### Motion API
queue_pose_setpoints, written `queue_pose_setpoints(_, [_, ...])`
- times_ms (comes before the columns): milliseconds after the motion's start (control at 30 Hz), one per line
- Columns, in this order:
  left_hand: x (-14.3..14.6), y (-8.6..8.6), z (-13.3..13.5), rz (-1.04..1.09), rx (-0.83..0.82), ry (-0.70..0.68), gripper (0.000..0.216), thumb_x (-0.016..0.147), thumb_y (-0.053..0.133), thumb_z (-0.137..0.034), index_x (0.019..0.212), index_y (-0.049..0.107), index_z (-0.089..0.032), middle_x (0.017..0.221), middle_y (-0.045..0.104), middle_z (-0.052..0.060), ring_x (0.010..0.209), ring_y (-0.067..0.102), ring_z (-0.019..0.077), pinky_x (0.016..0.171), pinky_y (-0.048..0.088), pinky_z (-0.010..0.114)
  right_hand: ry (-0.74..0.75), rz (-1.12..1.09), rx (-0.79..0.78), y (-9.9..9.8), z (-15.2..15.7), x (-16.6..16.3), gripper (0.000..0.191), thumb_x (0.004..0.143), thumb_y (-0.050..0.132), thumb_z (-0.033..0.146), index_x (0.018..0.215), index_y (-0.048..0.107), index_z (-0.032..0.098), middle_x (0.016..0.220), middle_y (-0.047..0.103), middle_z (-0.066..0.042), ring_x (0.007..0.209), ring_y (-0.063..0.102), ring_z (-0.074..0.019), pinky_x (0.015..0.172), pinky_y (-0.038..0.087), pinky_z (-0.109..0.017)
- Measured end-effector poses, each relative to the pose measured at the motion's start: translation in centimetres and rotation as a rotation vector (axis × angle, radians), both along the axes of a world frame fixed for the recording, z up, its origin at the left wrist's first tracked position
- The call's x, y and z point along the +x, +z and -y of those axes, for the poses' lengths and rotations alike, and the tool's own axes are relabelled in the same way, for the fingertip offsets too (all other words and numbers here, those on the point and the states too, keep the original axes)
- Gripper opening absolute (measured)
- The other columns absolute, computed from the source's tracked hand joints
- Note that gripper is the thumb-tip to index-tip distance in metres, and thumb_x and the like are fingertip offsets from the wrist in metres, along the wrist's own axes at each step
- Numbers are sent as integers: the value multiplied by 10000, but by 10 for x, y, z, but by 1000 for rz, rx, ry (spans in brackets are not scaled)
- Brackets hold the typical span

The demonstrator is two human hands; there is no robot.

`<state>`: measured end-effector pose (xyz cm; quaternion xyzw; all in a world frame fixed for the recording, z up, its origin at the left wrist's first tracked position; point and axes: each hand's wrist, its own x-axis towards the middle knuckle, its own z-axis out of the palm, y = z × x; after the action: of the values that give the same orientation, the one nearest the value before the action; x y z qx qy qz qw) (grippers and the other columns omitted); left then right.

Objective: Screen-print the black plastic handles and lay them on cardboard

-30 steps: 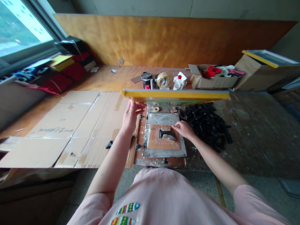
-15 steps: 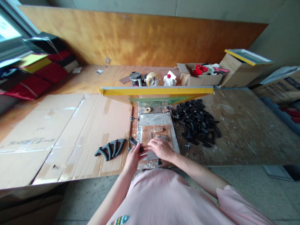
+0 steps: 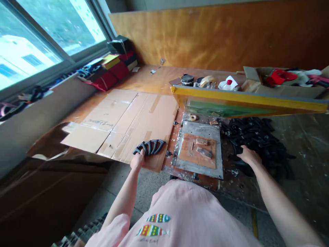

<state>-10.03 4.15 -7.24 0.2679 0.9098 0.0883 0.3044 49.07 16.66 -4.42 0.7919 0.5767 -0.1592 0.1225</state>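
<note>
My left hand (image 3: 138, 159) is on the cardboard, its fingers closed on a black curved handle (image 3: 136, 150) at the left end of a short row. The other black handles (image 3: 153, 147) of that row lie side by side to its right. My right hand (image 3: 250, 157) reaches to the near left side of a pile of black handles (image 3: 267, 144), with its fingers closed around a curved black handle (image 3: 235, 149) there; blur softens the detail. Between my hands a metal plate (image 3: 200, 127) carries a brown board (image 3: 185, 156) with small blocks (image 3: 204, 152) on it.
A yellow-edged screen frame (image 3: 246, 96) stands tilted over the plate's far end. Behind it are a black jar (image 3: 187, 80), tape rolls (image 3: 207, 81), a red-capped bottle (image 3: 228, 83) and a carton (image 3: 253, 73). Flat cardboard (image 3: 123, 120) covers the left side. A tape roll (image 3: 193, 117) lies by the plate.
My hands were together over the plate with a black part; now they are far apart, left at the row, right at the pile. That part has left the plate. The view has turned left.
</note>
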Motion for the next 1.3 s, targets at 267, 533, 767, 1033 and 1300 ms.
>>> queue_pose_setpoints(267, [5, 16, -5, -245, -2, -96, 725, 856, 344, -671, 1159, 599, -64, 1181, 609, 319, 1187, 541, 438, 962, 379, 558, 122, -612, 384, 49, 21, -72, 475, 824, 578, 312, 1292, 554, 231, 1025, 718, -89, 880, 695, -239, 812, 532, -356])
queue_pose_setpoints(533, [79, -6, 7, -561, 301, -481, 596, 870, 464, -599, 1324, 560, -225, 1464, 465, 121, 1319, 402, 338, 1060, 336, 497, 438, -920, 630, 12, 41, -158, 167, 845, 563, 278, 932, 691, 215, 927, 719, -53, 864, 677, -212, 806, 528, -350])
queue_pose_setpoints(767, [74, -17, -7, -576, 282, -457, 589, 843, 490, -621, 1269, 605, -231, 1458, 484, 115, 1337, 377, 366, 1044, 307, 563, 628, -701, 818, -2, 35, -159, 226, 904, 504, 183, 919, 727, 219, 941, 693, -79, 925, 630, -234, 852, 528, -404])
queue_pose_setpoints(1033, [14, -23, -54, -551, 431, -508, 507, 754, 650, -580, 1126, 690, -238, 1349, 590, 117, 1280, 455, 355, 1022, 346, 488, 648, -600, 886, -19, 36, -158, 276, 959, 464, 315, 963, 723, 219, 988, 711, -88, 932, 665, -228, 817, 573, -381])
queue_pose_setpoints(1300, [-113, 9, -270, -460, 555, -704, 469, 716, 708, -512, 1086, 700, -224, 1334, 594, 119, 1236, 482, 360, 993, 358, 491, 676, -306, 923, -11, 27, -164, 282, 899, 533, 443, 820, 753, 285, 877, 753, -14, 752, 727, -197, 681, 609, -287])
